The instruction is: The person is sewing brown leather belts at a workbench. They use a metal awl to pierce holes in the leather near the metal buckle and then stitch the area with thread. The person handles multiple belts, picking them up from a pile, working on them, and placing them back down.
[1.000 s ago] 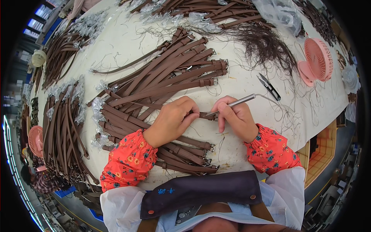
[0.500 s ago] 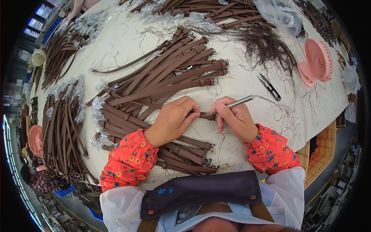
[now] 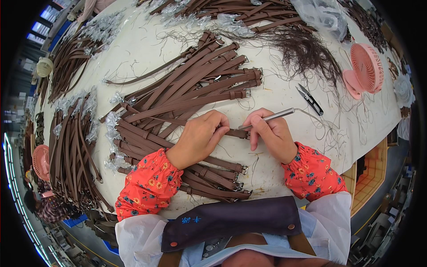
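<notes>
My left hand (image 3: 201,135) pinches a narrow brown strap (image 3: 236,133) between thumb and forefinger. The strap spans the small gap between my hands, and its right end disappears at my right fingers. In my right hand (image 3: 272,135) lies a slim silver pen-like tool (image 3: 282,114), slanted, with a thin cord trailing from its back end. Its tip is just above the strap; whether they touch I cannot tell. Beneath my left hand spreads a pile of brown buckled straps (image 3: 178,99), some ends wrapped in clear plastic.
Black-handled thread snips (image 3: 312,102) lie right of my hands. Beyond them stands a pink fan (image 3: 365,69). Loose dark threads (image 3: 307,55) are heaped at the back. More strap bundles (image 3: 71,149) lie at left and along the far side of the white table (image 3: 133,53).
The silver tool has shifted slightly right and lies a little flatter, its tip higher on the strap. More of the strap shows between my hands. Both hands stay nearly in place.
</notes>
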### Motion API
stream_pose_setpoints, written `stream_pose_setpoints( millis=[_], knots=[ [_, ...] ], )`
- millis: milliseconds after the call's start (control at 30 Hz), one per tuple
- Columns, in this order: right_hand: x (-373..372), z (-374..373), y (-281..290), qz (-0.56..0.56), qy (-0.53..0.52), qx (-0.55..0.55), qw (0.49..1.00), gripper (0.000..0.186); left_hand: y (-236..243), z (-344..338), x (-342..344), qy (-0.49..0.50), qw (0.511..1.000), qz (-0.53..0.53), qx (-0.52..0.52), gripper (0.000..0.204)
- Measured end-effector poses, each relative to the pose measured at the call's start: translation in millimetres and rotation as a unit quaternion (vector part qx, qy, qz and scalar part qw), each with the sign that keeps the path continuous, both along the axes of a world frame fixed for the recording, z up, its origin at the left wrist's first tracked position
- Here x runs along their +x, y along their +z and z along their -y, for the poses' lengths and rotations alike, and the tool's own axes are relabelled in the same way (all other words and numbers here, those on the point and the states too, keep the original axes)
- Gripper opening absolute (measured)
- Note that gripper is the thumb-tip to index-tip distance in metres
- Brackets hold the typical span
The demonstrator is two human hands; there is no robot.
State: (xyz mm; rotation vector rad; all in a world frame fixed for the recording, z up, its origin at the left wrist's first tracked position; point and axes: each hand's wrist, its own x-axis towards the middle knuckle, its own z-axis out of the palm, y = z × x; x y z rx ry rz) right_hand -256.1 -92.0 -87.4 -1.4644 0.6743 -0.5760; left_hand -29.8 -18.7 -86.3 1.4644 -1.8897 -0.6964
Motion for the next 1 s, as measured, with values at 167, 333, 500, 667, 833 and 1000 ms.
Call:
stream_pose_setpoints(
  millis=[167,333,500,667,833,1000],
  knots=[
    [1.1,-0.1,-0.7,0.006,0.000,0.013,1.000,0.036,-1.5,-0.1,-0.1,0.000,1.000,0.000,0.000,0.011],
    [0.9,-0.2,-1.1,0.008,-0.001,0.020,1.000,0.035,-2.5,-0.4,0.1,0.001,1.000,-0.001,0.004,0.011],
    [1.0,-0.3,-0.3,0.008,0.001,0.023,1.000,0.035,0.8,-0.2,0.1,0.000,1.000,-0.002,0.006,0.011],
    [0.9,-0.6,-1.2,0.011,-0.001,0.020,1.000,0.035,-0.2,-0.9,0.4,0.010,1.000,-0.014,0.016,0.011],
    [0.1,-0.2,-1.2,0.036,-0.025,0.006,0.999,0.034,4.5,-0.2,0.4,0.014,0.998,-0.038,0.055,0.009],
    [-0.2,-1.1,0.9,0.084,-0.054,0.003,0.995,0.031,20.9,-6.1,7.5,-0.167,0.979,0.064,0.096,0.010]
  ],
)
